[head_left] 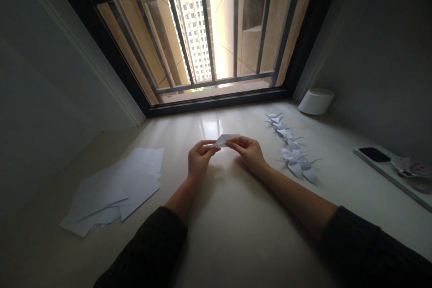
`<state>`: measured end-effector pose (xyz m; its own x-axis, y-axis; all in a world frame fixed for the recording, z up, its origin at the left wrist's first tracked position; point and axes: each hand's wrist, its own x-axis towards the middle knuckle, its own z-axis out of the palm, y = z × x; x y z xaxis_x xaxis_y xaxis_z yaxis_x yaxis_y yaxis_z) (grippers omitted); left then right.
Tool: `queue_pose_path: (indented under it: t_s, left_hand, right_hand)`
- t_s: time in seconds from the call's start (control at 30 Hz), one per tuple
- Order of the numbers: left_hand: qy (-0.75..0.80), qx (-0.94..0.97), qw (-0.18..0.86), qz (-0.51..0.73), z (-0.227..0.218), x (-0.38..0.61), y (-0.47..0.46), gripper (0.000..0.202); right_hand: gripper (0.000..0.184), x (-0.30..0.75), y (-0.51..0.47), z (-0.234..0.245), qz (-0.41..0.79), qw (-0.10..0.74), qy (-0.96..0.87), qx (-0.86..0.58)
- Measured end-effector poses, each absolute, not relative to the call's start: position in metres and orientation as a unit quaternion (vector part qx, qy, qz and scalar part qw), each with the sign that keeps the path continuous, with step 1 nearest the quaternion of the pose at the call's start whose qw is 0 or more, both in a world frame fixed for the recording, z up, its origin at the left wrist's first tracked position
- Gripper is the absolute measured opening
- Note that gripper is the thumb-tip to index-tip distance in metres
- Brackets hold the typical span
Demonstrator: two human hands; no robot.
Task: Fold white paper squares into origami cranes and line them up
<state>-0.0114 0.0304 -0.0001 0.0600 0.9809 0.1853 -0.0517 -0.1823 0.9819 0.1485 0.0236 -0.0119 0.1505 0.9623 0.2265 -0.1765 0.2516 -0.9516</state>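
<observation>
Between my two hands is a small piece of folded white paper (227, 138), held just above the pale sill-like surface (232, 225). My left hand (200, 156) pinches its left corner between thumb and fingers. On the other side, my right hand (249, 150) grips the paper's right part, with the fingers covering some of it. Folded paper cranes (294, 155), several of them, stand in a row to the right of my right hand. Loose white paper sheets (111, 186) lie in an overlapping pile to the left of my left hand.
A white cup-like object (316, 101) stands at the back right by the wall. Near the right edge lies a phone (374, 154) with a round pinkish item (411, 166) on it. A dark-framed window (216, 96) with bars closes off the back.
</observation>
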Motion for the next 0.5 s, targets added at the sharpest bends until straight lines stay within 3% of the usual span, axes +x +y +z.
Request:
queue_pose_path:
  t_s: [0.13,0.5]
  left_hand:
    - [0.431,0.538,0.473,0.549,-0.0009,-0.0100,0.0310,0.024]
    - [0.420,0.487,0.515,0.566,-0.0048,-0.0093,0.0323,0.026]
  right_hand:
    - [0.029,0.1478,0.0217,-0.0094,0.446,0.628,-0.484,-0.415]
    - [0.025,0.1461,0.0203,-0.0096,0.461,0.640,-0.459,-0.410]
